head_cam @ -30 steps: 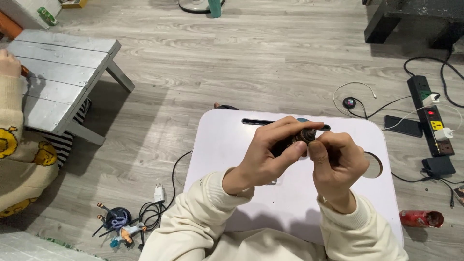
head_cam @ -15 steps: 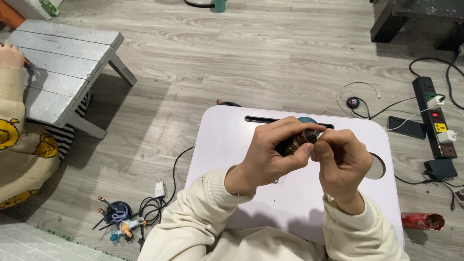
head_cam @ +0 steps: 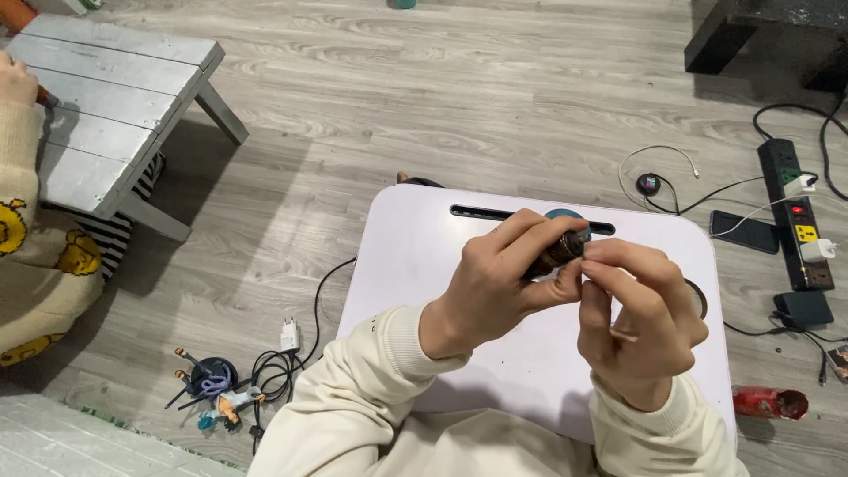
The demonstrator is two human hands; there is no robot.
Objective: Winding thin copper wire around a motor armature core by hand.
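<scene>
Head view is showing the person's cream sleeves reaching forward over a white worktop (head_cam: 415, 265). The left hand (head_cam: 499, 283) is wrapping around a small dark bottle (head_cam: 555, 253), fingers curled over it and thumb pressing beneath, holding it tilted above the middle of the worktop. The right hand (head_cam: 632, 318) is meeting it at the bottle's upper end, fingertips pinching there; what exactly they are pinching is too small to tell. Both hands are touching each other around the bottle.

Left of the worktop, on the wooden floor, a small figure (head_cam: 212, 397) is lying beside a coiled black cable and a white plug (head_cam: 289, 336). To the right a red can (head_cam: 768, 402) is lying on its side. Farther off, a power strip (head_cam: 795, 221) is sitting with a phone (head_cam: 746, 231) beside it. At far left a grey bench (head_cam: 115, 97) is standing, with another person's sleeve (head_cam: 26, 256) resting near it.
</scene>
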